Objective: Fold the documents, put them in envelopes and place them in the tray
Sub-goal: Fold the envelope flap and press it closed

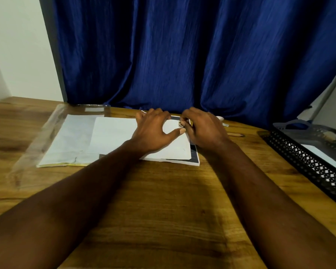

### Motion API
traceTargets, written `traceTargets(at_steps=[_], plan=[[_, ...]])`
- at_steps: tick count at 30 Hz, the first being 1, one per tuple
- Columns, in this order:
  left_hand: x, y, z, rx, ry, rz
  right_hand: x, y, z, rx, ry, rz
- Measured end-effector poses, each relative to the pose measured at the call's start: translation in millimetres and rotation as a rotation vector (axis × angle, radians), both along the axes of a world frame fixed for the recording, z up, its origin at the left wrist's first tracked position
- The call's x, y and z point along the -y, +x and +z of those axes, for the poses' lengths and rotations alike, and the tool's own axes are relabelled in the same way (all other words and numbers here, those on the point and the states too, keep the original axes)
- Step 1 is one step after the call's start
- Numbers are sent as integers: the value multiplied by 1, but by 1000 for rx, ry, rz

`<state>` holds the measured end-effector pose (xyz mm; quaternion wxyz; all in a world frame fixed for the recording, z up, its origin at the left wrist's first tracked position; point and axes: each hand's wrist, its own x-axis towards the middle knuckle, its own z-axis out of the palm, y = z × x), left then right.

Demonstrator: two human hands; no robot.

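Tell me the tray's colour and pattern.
Black tray, lattice-perforated wall; head view shows it best.

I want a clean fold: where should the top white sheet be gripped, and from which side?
Pinch the top sheet at its right edge, coming from the right. It lies flat on the stack, so only an edge lifts; the left hand presses it down, the right hand is at that edge.

Tray (303,158) cut off at right, document (113,133) corner hidden under left hand (153,131), pale object (220,118) perhaps eraser
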<state>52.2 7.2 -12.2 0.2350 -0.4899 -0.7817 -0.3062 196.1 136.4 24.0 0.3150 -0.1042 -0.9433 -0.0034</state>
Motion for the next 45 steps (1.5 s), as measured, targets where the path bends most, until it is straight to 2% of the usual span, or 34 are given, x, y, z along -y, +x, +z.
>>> traceTargets(at_steps=[10, 19, 34, 39, 45], plan=[[-1, -5, -1, 29, -59, -28, 0, 3, 4, -29, -15, 48], [-3, -6, -4, 1, -58, -8, -5, -2, -2, 84, 38, 47], [-2, -2, -3, -37, -13, -26, -3, -4, -5, 32, -27, 84], [-3, -1, -5, -59, -13, -24, -4, -5, -7, 16, -117, 82], [-4, -1, -5, -37, -50, -2, -7, -10, -18, -97, -467, 95]])
